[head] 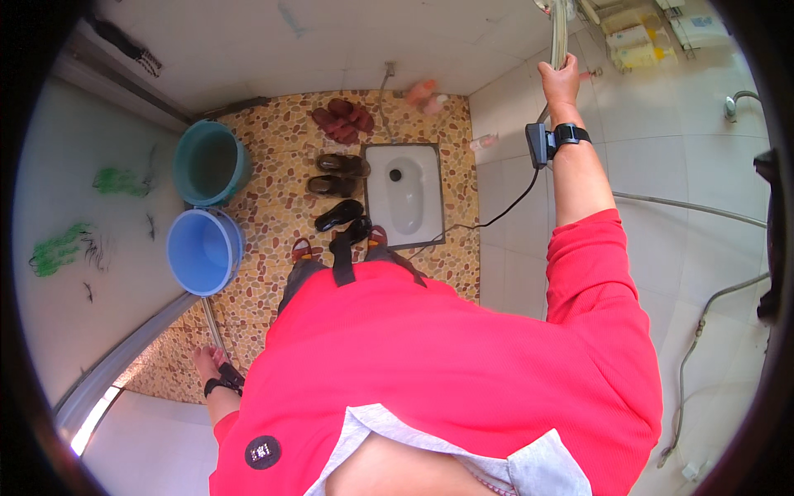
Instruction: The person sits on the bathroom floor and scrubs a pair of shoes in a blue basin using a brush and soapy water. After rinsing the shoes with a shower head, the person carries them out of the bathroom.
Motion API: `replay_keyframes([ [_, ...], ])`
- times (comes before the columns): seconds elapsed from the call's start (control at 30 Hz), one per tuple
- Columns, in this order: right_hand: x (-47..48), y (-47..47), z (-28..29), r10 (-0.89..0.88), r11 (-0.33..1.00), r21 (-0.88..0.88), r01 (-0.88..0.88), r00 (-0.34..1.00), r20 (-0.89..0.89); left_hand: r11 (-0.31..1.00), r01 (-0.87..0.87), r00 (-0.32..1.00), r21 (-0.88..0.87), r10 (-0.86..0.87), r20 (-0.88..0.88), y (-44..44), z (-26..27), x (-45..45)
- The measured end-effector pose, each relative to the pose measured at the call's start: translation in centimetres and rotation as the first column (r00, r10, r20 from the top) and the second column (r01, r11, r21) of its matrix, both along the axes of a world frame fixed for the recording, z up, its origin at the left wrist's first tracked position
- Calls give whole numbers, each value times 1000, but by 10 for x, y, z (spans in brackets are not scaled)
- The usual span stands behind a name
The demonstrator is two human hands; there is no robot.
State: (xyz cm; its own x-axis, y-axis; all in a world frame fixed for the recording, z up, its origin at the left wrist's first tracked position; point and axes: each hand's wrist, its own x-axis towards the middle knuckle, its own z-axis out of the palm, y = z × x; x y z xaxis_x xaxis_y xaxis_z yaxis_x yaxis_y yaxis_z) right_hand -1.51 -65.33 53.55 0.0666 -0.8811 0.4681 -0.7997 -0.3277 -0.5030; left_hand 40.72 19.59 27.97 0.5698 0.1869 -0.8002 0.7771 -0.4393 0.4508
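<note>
My right hand [561,79] is raised at the upper right, its fingers closed around a pale, ribbed, hose-like bundle [559,37] whose top leaves the picture. A black device is strapped to that wrist, with a cable running down from it. Low at the left is my left hand [209,359], beside the end of a thin metal-coloured tube [214,322]; whether it grips the tube I cannot tell. That wrist also carries a black strap. A blue plastic bucket [201,251] stands above the left hand, touching a teal bucket [208,162] that holds dark-looking liquid.
A squat toilet [406,192] is set in the pebble-patterned floor. Beside it lie black slippers [339,215], brown slippers [338,167] and dark red slippers [342,121]. Pink bottles [423,93] stand by the far wall. A wire rack with packages [633,40] and a hose [688,208] are along the right wall.
</note>
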Motion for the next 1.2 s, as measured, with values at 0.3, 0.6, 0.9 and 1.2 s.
replay_keyframes([
  [0.3, -90, -80, -61, -217, 953, 283, 111, 900, 379, 989, 18, 999, 148, -25, 48, -50, 86, -100],
  [0.6, -130, -101, -86, -249, 939, 336, 71, 814, 524, 989, 91, 987, 117, -105, 125, -104, 137, -105],
  [0.9, -146, -98, -101, -293, 857, 512, -57, 764, 575, 862, 505, 841, 37, -501, 205, -284, 152, -19],
  [1.2, -123, -62, -159, -301, 838, 545, -11, 825, 479, 323, 945, 295, 58, -913, 281, -567, 108, 59],
])
